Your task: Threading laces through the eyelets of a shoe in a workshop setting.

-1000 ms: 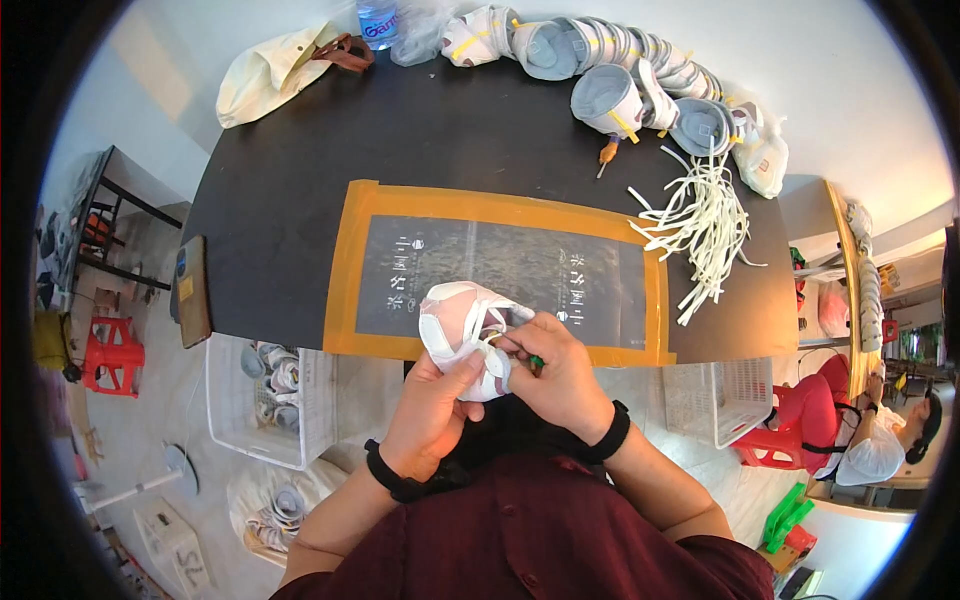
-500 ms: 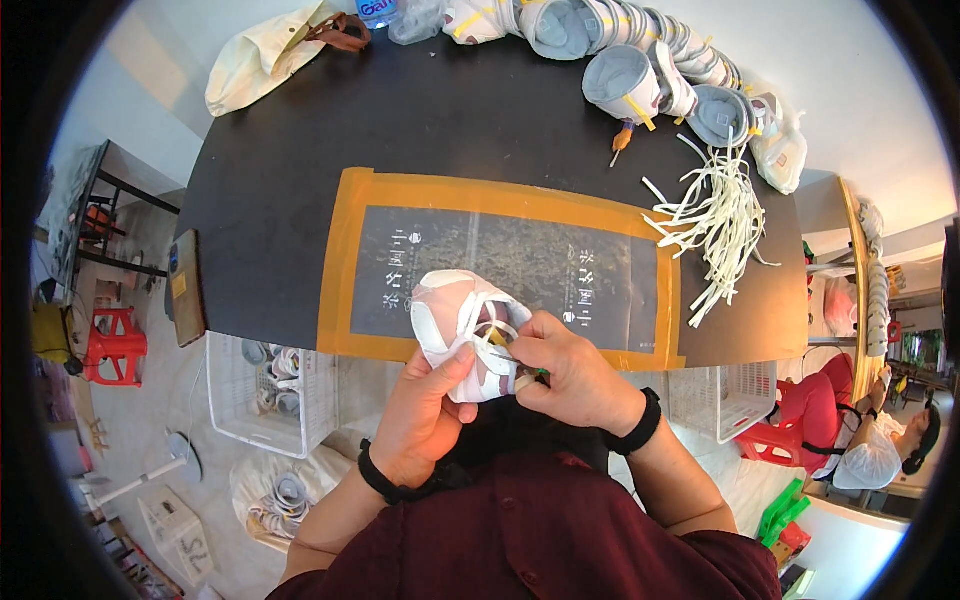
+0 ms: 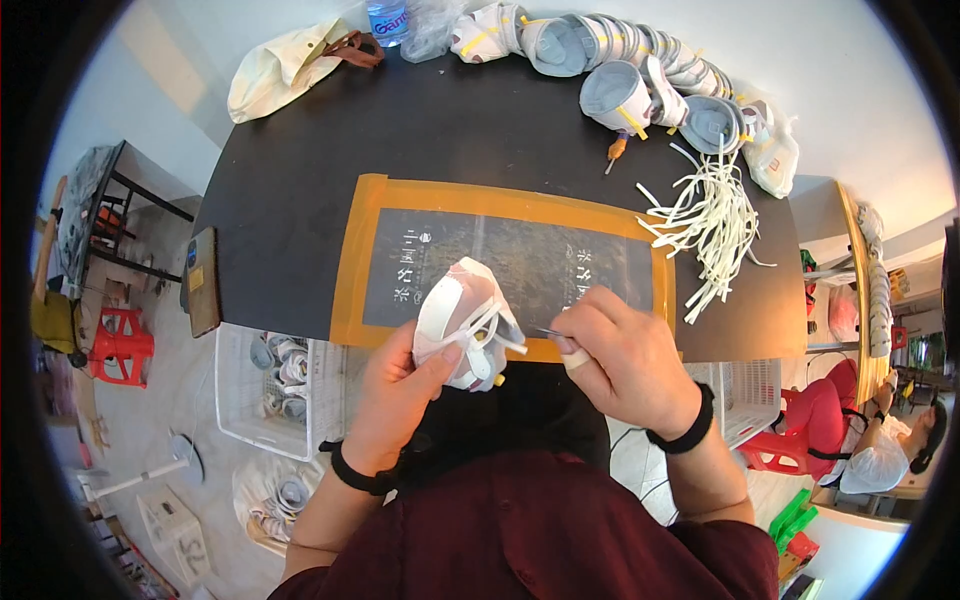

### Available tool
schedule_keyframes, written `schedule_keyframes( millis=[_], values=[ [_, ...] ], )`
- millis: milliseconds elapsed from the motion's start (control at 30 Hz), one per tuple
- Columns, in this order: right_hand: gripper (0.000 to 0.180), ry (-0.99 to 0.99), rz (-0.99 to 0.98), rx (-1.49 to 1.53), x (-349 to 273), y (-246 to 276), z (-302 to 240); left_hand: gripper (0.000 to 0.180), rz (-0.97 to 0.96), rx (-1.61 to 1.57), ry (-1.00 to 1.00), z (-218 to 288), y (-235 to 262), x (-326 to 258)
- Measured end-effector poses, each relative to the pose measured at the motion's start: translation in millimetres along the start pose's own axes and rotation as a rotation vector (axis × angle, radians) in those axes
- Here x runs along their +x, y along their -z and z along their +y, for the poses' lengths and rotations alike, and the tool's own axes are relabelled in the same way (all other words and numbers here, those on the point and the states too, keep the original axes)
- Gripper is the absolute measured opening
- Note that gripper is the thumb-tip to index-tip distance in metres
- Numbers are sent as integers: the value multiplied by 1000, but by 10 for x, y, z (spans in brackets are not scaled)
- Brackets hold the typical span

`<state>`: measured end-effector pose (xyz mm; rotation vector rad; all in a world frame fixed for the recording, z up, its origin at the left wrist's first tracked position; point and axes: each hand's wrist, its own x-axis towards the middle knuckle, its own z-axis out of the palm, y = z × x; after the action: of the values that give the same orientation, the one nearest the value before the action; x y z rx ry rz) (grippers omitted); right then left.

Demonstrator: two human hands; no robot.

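My left hand (image 3: 392, 385) is closed round a white-and-pink shoe upper (image 3: 455, 305), held over the near edge of the table. A white lace (image 3: 488, 325) runs through its front, one loose end pointing right. To the right of the upper, and apart from it, my right hand (image 3: 630, 365) grips a thin metal-tipped tool (image 3: 545, 330). Its tip points left toward the upper; the handle is hidden in my fist. A beige wrap (image 3: 575, 358) covers one finger of that hand.
A taped dark mat (image 3: 365, 260) lies on the black table (image 3: 280, 190). White laces (image 3: 720, 220) are heaped at the right. Stacked shoe uppers (image 3: 615, 90) line the far edge near an orange-handled tool (image 3: 617, 150). A phone (image 3: 202, 280) lies at the left edge, above a white crate (image 3: 330, 390).
My right hand has drawn away from the shoe upper to the right, and the tool's metal tip now shows. The upper has tilted more upright in my left hand.
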<state>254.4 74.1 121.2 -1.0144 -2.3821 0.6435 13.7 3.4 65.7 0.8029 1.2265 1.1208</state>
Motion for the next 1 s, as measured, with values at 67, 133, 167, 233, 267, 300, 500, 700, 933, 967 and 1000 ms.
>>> schedule_keyframes(
  millis=[67, 133, 167, 233, 267, 300, 500, 700, 933, 967, 1000],
  values=[
    [23, 116, -32, -179, 80, 44, -48, 28, -44, 20, 12, 72, 0, -78],
    [22, 184, -75, -239, 122, 63, -86, 32, -126, -50, 3, 121, -9, -152],
    [21, 248, -123, -296, 119, 67, -105, 32, -125, -49, -1, 132, -7, -176],
    [21, 312, -90, -349, 59, 66, -120, 32, -125, -31, 23, 162, 11, -222],
    [21, 367, -57, -403, 33, 60, -126, 32, -120, -30, 20, 179, 15, -245],
    [21, 369, -54, -404, 11, 55, -137, 31, -126, -16, 11, 197, 7, -260],
    [23, 459, 37, -471, -70, -8, -256, 29, -178, 13, -63, 179, -28, -318],
    [21, 462, -8, -239, -155, -114, -87, 31, -240, -29, -50, 234, -74, -335],
    [12, 18, -1, 1266, -368, -320, 156, 33, -313, -104, 70, 123, 38, -340],
    [12, 17, 4, 1266, -397, -304, 136, 33, -317, -101, 72, 134, 14, -349],
    [13, -69, 78, 1086, -402, -285, 115, 33, -281, -71, 63, 148, -12, -346]
  ],
)
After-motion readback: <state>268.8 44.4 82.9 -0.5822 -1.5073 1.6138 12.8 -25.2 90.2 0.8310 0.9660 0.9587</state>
